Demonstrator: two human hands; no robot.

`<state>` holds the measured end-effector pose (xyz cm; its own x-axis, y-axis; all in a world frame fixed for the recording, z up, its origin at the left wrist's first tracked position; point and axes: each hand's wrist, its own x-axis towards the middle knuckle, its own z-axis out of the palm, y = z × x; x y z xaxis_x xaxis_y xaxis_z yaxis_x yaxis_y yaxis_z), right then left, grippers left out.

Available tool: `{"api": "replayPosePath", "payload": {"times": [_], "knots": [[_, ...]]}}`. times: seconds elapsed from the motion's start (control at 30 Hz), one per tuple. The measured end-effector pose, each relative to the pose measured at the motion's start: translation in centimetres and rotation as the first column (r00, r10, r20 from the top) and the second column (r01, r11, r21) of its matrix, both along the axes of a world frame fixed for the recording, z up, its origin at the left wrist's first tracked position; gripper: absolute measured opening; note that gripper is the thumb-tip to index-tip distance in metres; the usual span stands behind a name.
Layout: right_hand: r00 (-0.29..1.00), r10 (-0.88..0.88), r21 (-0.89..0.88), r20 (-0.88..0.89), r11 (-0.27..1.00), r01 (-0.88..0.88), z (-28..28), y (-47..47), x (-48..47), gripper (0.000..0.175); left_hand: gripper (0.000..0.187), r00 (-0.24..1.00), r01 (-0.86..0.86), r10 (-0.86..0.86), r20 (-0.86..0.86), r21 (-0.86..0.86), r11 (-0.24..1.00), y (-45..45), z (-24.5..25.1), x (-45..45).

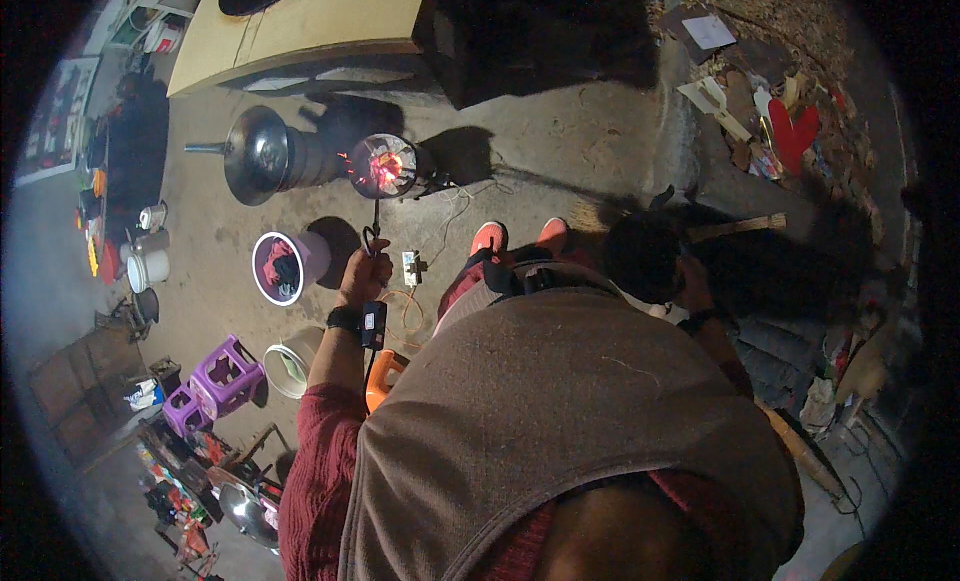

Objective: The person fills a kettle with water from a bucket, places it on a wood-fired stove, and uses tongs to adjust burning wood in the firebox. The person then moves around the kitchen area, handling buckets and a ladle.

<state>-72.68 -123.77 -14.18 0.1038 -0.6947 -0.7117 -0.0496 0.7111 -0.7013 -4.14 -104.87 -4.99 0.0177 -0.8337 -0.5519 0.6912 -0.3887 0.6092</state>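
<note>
My left hand [366,273] grips the looped handle of a thin metal fire tool [376,219]; whether it is tongs or a poker cannot be told. The tool's far end meets the rim of a small round stove [362,147]. Glowing coals [388,168] burn inside it, and a few sparks fly off to its left. At my right side, my right hand [691,284] holds a dark round vessel [641,257], perhaps a kettle, whose details are lost in shadow. A wristband with a small black box [373,326] is at my left wrist.
A metal wok [259,155] stands left of the stove. Nearer are a purple bucket of cloths [259,277], a pale bucket [271,371], purple stools [217,382] and an orange stool [381,378]. A power strip [409,269] and cords cross the floor. Scrap [739,115] lies right.
</note>
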Motion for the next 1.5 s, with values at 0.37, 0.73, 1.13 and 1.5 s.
{"api": "replayPosePath", "payload": {"times": [0.37,0.73,1.13,1.5], "knots": [[0.984,-0.065,-0.04,-0.164,0.997,0.06,-0.8,0.6,-0.4,0.017,0.051,0.996,0.054,-0.056,0.064,0.035,0.998,-1.4,-0.5,0.4],[0.773,0.199,-0.505,-0.603,0.655,-0.563,-0.2,2.0,-0.7,0.032,0.032,0.977,0.126,-0.13,0.167,0.035,0.991,-0.1,-0.9,1.3],[0.932,-0.033,-0.108,-0.361,0.994,-0.006,3.4,1.6,1.5,0.036,0.03,0.828,0.226,-0.389,0.405,0.394,0.891,-7.6,13.7,-5.1],[0.995,-0.096,-0.133,-0.028,0.987,0.091,3.1,5.3,-0.6,0.049,0.037,0.783,0.495,-0.568,0.255,0.298,0.816,-21.3,19.4,-14.8]]}}
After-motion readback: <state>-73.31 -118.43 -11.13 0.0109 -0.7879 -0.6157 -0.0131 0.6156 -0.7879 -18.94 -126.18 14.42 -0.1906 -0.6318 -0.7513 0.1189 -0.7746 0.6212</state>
